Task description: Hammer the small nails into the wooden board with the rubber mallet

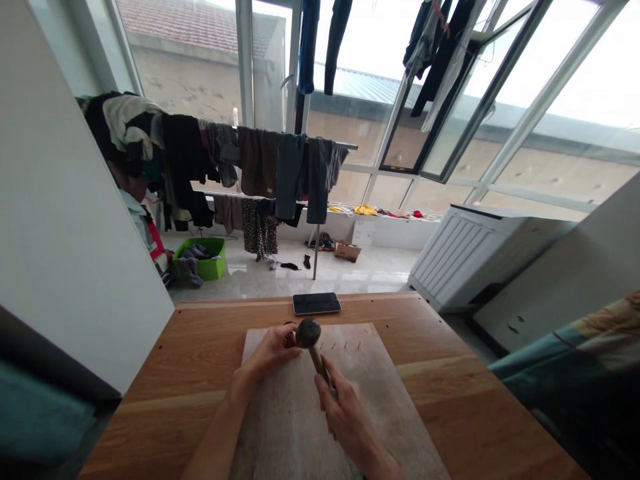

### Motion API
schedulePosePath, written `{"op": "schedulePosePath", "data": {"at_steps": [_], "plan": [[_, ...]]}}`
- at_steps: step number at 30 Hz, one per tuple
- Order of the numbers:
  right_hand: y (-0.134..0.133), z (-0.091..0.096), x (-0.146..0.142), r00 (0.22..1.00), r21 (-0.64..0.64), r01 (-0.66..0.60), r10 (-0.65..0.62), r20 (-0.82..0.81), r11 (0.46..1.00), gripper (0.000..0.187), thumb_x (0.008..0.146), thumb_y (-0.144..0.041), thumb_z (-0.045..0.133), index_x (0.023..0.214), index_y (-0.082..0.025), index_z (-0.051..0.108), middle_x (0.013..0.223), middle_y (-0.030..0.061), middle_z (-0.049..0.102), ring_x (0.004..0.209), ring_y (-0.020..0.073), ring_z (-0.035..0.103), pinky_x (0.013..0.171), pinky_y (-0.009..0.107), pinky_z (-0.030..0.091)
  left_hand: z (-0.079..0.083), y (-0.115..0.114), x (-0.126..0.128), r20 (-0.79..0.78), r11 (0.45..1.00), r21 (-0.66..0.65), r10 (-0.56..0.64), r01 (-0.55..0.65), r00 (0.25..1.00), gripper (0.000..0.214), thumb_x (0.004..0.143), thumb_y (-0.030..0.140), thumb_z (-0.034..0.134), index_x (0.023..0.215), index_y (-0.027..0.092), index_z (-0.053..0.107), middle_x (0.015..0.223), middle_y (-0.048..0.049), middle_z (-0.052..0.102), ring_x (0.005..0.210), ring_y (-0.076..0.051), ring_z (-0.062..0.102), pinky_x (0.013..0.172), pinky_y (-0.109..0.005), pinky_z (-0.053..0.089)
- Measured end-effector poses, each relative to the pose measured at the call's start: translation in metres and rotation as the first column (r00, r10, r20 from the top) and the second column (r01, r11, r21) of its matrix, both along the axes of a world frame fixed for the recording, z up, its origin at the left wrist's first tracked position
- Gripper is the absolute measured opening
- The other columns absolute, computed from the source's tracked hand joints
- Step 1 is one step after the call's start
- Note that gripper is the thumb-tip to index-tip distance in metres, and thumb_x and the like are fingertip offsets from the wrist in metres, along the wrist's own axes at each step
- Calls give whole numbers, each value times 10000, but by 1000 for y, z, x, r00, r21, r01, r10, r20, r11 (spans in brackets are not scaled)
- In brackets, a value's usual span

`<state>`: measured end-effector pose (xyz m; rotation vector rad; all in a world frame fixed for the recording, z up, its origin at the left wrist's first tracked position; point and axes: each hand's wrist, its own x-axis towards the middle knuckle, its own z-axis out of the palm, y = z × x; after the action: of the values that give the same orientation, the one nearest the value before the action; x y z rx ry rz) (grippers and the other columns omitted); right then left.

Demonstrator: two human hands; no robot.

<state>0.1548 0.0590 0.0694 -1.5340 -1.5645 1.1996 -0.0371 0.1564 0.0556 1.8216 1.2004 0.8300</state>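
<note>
My right hand (345, 407) is wrapped round the wooden handle of a hammer (309, 331). The hammer's dark round head is raised near the far end of a pale wooden board (320, 427), right beside my left hand. My left hand (275, 348) rests at the board's far left part with thumb and fingers pinched together. Something small and reddish-dark shows between those fingers, too small to name, and the hammer head partly hides the spot. Several thin nails (346, 345) stand in a row in the board, to the right of the hammer head.
The board lies on a brown wooden table (190, 373). Beyond it, a black phone (317, 303) lies at the table's far edge. Past the table are a clothes rack (345, 145) with laundry, a green basket (213, 267) and a white cabinet (465, 257).
</note>
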Motion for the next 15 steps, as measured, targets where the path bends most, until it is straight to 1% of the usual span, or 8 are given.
{"op": "schedulePosePath", "data": {"at_steps": [4,7,10,13,15], "plan": [[0,-7,0,1000,-22,-3,3,5,1000,588,993,-494,405,1468,-160,498,601,-42,509,382,89,447,348,173,373,0,0,1,26,1000,-19,-8,8,1000,222,683,85,641,895,148,662,687,47,585,653,-121,534,611,-215,380],[0,-9,1,1000,-9,15,-14,19,1000,604,987,-515,417,1463,-153,505,611,-35,513,395,90,458,352,171,373,-1,1,2,25,1000,-24,-18,19,1000,204,692,99,636,888,149,661,686,47,572,648,-119,522,610,-216,382],[-4,-10,6,1000,1,24,-24,8,1000,625,964,-562,450,1449,-174,525,628,-30,526,392,92,463,349,181,382,-2,2,2,4,999,-31,-29,29,1000,215,700,140,662,913,158,649,746,34,588,669,-123,526,623,-222,403],[-12,-11,19,995,3,98,-98,-26,995,671,934,-628,460,1439,-192,537,619,-37,523,375,95,459,339,195,389,2,2,-1,-57,998,-59,-9,5,998,335,675,237,750,972,171,609,851,19,593,696,-129,537,629,-233,424],[-19,-14,33,989,5,149,-149,-20,989,701,921,-654,454,1440,-191,537,609,-42,512,360,96,456,321,194,372,9,0,-4,-126,1000,-28,-12,9,992,310,668,267,764,910,175,594,855,17,571,715,-134,531,633,-237,420]]}}
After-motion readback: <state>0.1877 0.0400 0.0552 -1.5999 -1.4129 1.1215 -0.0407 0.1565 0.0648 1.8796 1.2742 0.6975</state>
